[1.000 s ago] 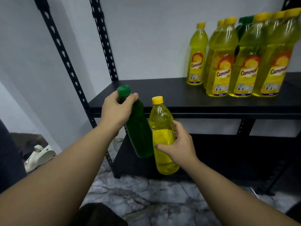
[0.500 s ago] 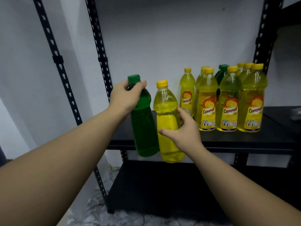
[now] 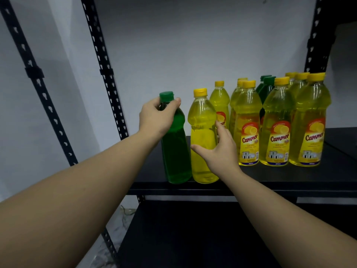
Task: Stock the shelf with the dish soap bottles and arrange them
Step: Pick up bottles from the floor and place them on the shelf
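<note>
A green dish soap bottle (image 3: 176, 151) with a green cap stands at the front edge of the black shelf (image 3: 270, 178). My left hand (image 3: 156, 118) grips its neck and shoulder. Right beside it stands a yellow bottle (image 3: 202, 132) with a yellow cap, its label turned away. My right hand (image 3: 220, 151) wraps around the yellow bottle's middle from the right. Further right on the shelf stands a group of yellow labelled bottles (image 3: 278, 128), with two green bottles (image 3: 267, 88) among them at the back.
Black perforated uprights (image 3: 104, 70) rise at the left of the rack and another upright (image 3: 316, 35) at the right. A lower black shelf (image 3: 193, 229) lies beneath. A white wall is behind, and a patch of marble floor (image 3: 108, 254) shows bottom left.
Both hands rose with their bottles from below shelf level and moved forward; the bottle bases now sit at the shelf's front edge. My view has lifted toward the shelf.
</note>
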### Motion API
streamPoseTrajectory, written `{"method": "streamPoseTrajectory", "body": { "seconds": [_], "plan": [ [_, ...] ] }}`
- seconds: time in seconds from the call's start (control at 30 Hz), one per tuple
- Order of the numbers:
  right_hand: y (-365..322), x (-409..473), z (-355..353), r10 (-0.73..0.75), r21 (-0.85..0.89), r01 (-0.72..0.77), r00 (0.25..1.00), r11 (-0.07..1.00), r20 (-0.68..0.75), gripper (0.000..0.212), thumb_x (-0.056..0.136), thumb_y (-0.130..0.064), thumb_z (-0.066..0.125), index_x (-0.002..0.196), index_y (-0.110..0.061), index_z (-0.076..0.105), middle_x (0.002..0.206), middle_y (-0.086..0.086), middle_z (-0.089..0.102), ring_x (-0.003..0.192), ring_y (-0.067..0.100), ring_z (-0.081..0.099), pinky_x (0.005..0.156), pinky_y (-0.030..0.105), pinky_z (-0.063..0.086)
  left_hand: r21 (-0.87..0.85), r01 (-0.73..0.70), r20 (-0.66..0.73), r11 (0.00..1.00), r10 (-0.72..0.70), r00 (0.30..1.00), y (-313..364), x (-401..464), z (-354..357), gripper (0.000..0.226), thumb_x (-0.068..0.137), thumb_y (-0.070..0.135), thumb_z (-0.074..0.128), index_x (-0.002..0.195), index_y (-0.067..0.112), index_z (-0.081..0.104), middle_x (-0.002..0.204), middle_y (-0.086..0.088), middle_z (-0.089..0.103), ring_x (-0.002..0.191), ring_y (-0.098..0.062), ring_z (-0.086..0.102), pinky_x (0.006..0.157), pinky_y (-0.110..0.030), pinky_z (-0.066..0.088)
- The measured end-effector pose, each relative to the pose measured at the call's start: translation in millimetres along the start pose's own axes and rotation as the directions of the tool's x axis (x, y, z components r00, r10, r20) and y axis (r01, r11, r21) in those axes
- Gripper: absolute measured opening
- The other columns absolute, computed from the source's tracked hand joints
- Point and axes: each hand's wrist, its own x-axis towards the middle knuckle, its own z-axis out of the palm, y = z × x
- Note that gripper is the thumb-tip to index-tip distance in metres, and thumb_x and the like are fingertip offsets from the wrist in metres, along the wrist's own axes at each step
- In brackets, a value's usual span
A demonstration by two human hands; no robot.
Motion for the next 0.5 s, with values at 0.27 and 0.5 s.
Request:
{"method": "streamPoseTrajectory", "body": {
  "seconds": [0.27,0.5],
  "plan": [
    [32,-7,16,0.002,0.027,-0.005,0.996,1.0,0.093,0.103,0.076,-0.087,0.058,0.158,-0.045,0.011,0.158,-0.009,0.033,0.137,0.007,0.034,0.105,0.033,0.041,-0.123,0.06,0.045,0.991,-0.055,0.997,-23,9,18,0.057,0.07,0.078,0.068,0.099,0.029,0.075,0.093,0.005,0.078,0.089,-0.016,0.077,0.087,-0.049,0.064],
    [51,-14,19,0.128,0.054,-0.143,0.968,0.988,0.214,0.119,0.054,-0.093,0.071,0.15,-0.046,0.018,0.145,-0.008,0.044,0.131,0.021,0.049,0.104,0.047,0.049,-0.242,0.188,0.28,0.952,-0.117,0.953,-70,-21,1,0.06,0.057,0.044,0.074,0.113,0.024,0.064,0.108,-0.006,0.073,0.101,-0.027,0.072,0.086,-0.049,0.059]
  ]
}}
